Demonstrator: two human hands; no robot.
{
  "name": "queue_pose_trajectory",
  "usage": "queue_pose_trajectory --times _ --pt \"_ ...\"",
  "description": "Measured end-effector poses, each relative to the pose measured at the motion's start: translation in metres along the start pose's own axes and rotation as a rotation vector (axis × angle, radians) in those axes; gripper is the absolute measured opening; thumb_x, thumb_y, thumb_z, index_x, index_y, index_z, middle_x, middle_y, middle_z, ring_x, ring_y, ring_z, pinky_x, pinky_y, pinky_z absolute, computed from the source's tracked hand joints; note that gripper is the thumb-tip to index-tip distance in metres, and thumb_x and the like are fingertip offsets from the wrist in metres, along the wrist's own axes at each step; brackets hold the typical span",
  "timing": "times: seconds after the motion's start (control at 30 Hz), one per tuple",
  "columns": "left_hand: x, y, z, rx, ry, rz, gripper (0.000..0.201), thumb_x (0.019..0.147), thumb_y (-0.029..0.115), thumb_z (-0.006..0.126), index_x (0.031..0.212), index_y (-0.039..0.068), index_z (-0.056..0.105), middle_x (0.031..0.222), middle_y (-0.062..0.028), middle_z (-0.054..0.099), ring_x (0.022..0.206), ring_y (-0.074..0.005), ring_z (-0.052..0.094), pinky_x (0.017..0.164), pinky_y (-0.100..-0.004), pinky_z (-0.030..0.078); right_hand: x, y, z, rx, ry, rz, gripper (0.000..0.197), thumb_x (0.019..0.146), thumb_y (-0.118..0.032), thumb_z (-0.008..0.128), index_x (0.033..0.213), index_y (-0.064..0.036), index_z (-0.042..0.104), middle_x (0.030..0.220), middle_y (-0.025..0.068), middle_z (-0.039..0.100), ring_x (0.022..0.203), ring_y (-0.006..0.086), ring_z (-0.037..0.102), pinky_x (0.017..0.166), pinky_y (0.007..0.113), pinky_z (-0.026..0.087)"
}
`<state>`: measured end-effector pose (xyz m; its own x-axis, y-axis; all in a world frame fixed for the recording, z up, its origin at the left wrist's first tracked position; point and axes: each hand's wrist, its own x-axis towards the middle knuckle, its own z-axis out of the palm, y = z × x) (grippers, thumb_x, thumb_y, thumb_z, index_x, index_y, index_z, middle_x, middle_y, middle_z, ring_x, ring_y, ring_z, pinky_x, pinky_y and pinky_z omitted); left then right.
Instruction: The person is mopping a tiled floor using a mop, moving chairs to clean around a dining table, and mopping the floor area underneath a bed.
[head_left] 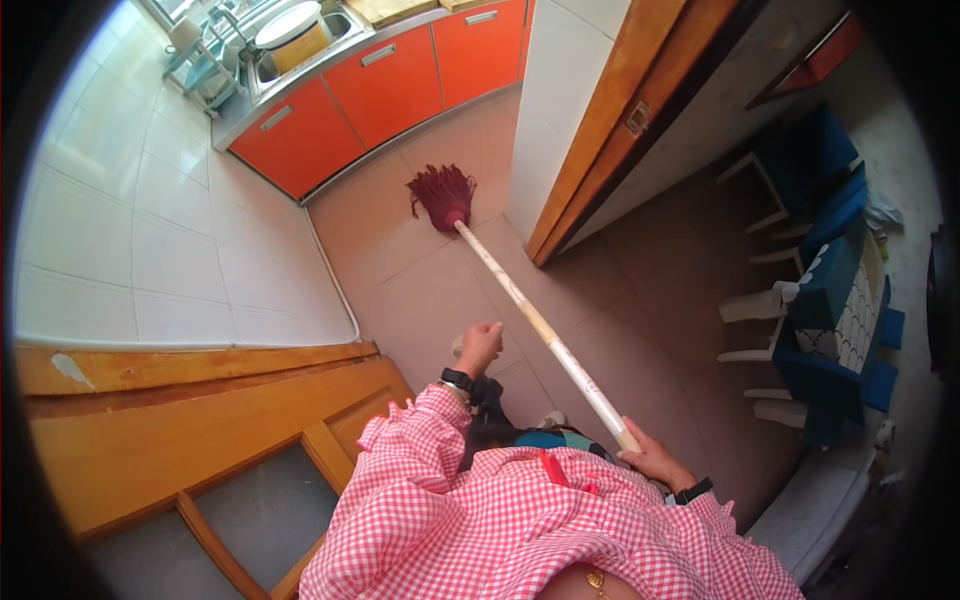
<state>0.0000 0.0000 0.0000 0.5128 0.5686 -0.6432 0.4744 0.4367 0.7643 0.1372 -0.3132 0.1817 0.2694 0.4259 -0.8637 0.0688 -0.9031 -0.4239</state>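
A mop [520, 302] with a dark red string head and a long white-and-tan stick slants across the floor. Its head rests on the tiles near the kitchen cabinets, and the stick runs down toward me. My right hand [655, 458] is closed around the upper end of the stick, by my right side. In front of my body, my left hand [481, 349] is curled into a loose fist, apart from the stick, with nothing showing in it. Both wrists wear dark bands, and my sleeves are red-and-white checked.
Orange cabinets [383, 78] line the far wall under a sink [262, 72] holding a large pot [292, 38]. A wooden door frame [590, 150] stands right of the mop head. At left is a wooden door [230, 425] with glass panes. A blue-covered table [835, 290] and chairs stand at right.
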Motion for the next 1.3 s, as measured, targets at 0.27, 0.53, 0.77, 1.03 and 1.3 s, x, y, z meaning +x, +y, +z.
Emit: queue_pose_trajectory --times 0.27,0.53,0.77,1.03,1.3 --pt "-0.035 -0.097 0.193 -0.067 -0.022 -0.419 0.052 0.077 0.037 0.062 0.100 -0.007 0.047 0.083 -0.0191 0.057 0.076 -0.0315 0.059 0.059 -0.0446 0.054 -0.108 0.185 0.010 0.375 0.130 0.120 0.068 0.074 -0.020 0.065 0.133 -0.0128 0.033 0.116 0.0205 0.053 0.105 0.0285 0.054 0.087 0.030 0.041" --pt "-0.061 -0.237 0.283 0.054 -0.182 -0.591 0.064 0.067 0.038 0.070 0.105 -0.011 0.054 0.110 -0.0222 0.055 0.096 -0.0331 0.057 0.084 -0.0342 0.045 -0.219 0.167 0.023 0.348 0.231 0.234 0.069 0.072 -0.016 0.066 0.133 -0.0145 0.034 0.105 0.0152 0.056 0.090 0.0233 0.055 0.076 0.027 0.044" --pt "-0.054 -0.182 0.259 -0.090 -0.092 -0.491 0.056 0.068 0.022 0.070 0.102 -0.015 0.045 0.092 -0.0264 0.057 0.082 -0.0295 0.061 0.066 -0.0359 0.052 -0.211 0.107 -0.009 0.067 0.210 0.150 0.070 0.071 -0.013 0.066 0.134 -0.0159 0.035 0.095 0.0106 0.059 0.077 0.0187 0.056 0.067 0.024 0.046" --pt "0.045 -0.120 0.131 -0.259 0.187 -0.313 0.053 0.067 0.016 0.069 0.099 -0.011 0.036 0.091 -0.0229 0.054 0.072 -0.0301 0.060 0.060 -0.0373 0.052 -0.097 -0.050 -0.035 -0.340 0.149 0.068 0.059 0.069 -0.012 0.070 0.123 -0.0050 0.047 0.102 0.0184 0.061 0.090 0.0245 0.062 0.082 0.029 0.045" --pt "0.158 -0.043 -0.065 -0.767 0.457 -0.357 0.023 0.074 0.000 0.051 0.091 -0.010 0.038 0.069 -0.0163 0.049 0.050 -0.0270 0.056 0.041 -0.0401 0.052 0.053 -0.206 -0.016 -0.416 -0.072 -0.010 0.069 0.069 -0.017 0.068 0.131 -0.0119 0.037 0.101 0.0263 0.057 0.090 0.0377 0.059 0.081 0.034 0.046"
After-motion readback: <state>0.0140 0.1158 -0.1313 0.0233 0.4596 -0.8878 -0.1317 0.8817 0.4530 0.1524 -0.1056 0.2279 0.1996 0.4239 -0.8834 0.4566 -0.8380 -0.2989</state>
